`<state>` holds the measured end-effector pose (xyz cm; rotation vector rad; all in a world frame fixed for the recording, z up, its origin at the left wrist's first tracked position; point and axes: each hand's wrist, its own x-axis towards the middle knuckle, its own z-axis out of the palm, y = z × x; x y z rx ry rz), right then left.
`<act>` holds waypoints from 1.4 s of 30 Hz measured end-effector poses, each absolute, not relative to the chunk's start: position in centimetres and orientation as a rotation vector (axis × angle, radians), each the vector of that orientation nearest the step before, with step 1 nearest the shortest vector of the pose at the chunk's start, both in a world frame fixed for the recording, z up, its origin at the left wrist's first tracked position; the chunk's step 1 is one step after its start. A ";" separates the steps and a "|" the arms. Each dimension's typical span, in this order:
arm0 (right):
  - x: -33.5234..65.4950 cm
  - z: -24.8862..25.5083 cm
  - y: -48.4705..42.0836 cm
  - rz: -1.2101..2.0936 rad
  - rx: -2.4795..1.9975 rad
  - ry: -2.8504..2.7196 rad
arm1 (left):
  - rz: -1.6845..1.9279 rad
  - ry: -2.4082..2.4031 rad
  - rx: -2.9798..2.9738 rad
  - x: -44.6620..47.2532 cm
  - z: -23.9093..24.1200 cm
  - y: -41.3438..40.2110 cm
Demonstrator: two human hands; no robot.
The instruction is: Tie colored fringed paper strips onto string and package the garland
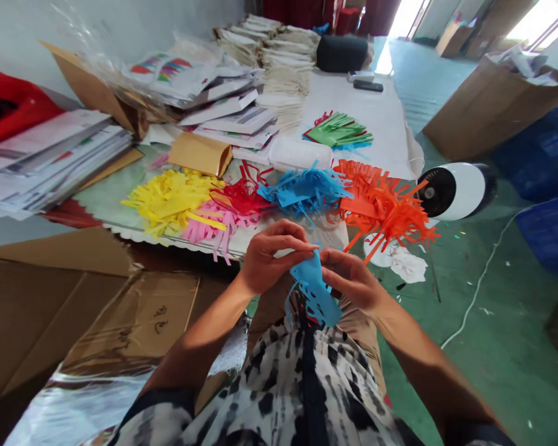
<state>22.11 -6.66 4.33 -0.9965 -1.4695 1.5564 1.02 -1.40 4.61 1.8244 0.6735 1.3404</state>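
Between my two hands hangs a blue fringed paper piece (314, 282), held by its top edge over my lap, its cut strips dangling. My left hand (276, 254) is closed, thumb and fingertips pinching the paper's upper corner. Close beside it, my right hand (351, 277) pinches the same piece at its right edge. Just beyond my hands, at the table's near edge, lie heaps of fringed paper: yellow (174, 198), pink (218, 223), red (244, 192), blue (302, 191) and orange (384, 201).
A clear plastic tray (300, 153) and a brown envelope (199, 153) sit behind the heaps. Farther back are a green fringed stack (339, 130) and a phone (368, 85). Paper stacks (51, 161) stand left, a cardboard box (134, 322) below. A white fan (460, 191) is at right.
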 end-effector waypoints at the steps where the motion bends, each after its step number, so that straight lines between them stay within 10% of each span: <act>1: 22.0 4.2 -6.7 1.582 -0.971 -1.432 | 1.338 0.677 1.832 1.0 4.6 -1.4; 10: 20.5 3.0 -6.7 1.730 -0.931 -1.228 | 1.364 0.773 1.828 1.2 4.5 -2.0; 26: 23.1 5.5 -6.7 0.360 -1.339 -1.686 | 1.279 0.755 1.557 0.3 2.5 -1.4; 42: 24.5 5.3 -5.4 0.774 -1.162 -1.662 | 0.682 0.547 1.188 1.1 2.1 -0.9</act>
